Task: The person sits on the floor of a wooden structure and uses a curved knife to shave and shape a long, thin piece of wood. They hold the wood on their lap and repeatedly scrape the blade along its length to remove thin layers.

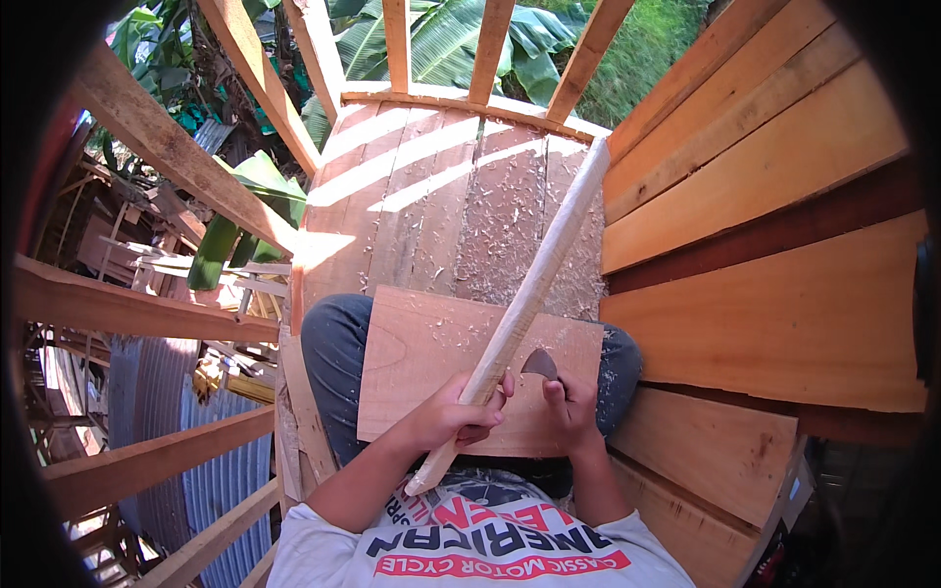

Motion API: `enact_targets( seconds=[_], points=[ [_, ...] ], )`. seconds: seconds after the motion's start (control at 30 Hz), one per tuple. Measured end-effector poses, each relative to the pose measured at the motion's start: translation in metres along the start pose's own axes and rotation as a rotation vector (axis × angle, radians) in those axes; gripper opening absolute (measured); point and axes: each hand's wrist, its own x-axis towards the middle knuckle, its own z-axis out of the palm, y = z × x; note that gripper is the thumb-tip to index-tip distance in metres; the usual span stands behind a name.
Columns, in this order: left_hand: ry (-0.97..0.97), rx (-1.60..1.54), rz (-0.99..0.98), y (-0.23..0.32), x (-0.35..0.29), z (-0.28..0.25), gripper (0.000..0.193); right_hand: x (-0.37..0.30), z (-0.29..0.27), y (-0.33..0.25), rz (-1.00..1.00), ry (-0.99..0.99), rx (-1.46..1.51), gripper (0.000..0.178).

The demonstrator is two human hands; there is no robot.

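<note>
The long pale stick runs slantwise over the board that lies across the person's legs. Its lower end is near the shirt; its upper end reaches toward the far right corner of the plank floor, and whether it touches anything there I cannot tell.

The left grip is closed round the stick, a little above its lower end, with fingers wrapping to the right side. The right grip is closed on a small dark knife, its handle mostly hidden by the hand; the blade stands apart from the stick, just to its right.

The stick looks like bare wood, so it should be stiff and hardly fragile, probably light to moderate in weight. Most of its length lies beyond the left grip, so it likely feels top-heavy and wants to tip or twist; a hold nearer its middle would balance better, while the present one leaves the long upper part bare. The surface looks dry and faintly uneven, so it should not be slippery, though splinters are possible. Loose shavings on the floor and board could slide underneath. The knife is best held by its handle, fingers clear of the blade.
</note>
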Motion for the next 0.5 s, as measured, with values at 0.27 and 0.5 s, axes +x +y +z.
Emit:
enact_targets(
  seconds=[0.27,0.5],
  points=[
    [0.006,0.109,-0.037,0.006,-0.004,0.006,0.027,0.017,0.0,-0.022,-0.091,0.033,-0.183,0.041],
    [0.046,0.162,-0.061,0.006,-0.013,0.02,0.028,0.026,-0.013,-0.013,-0.268,0.167,-0.505,0.055]
  ],
)
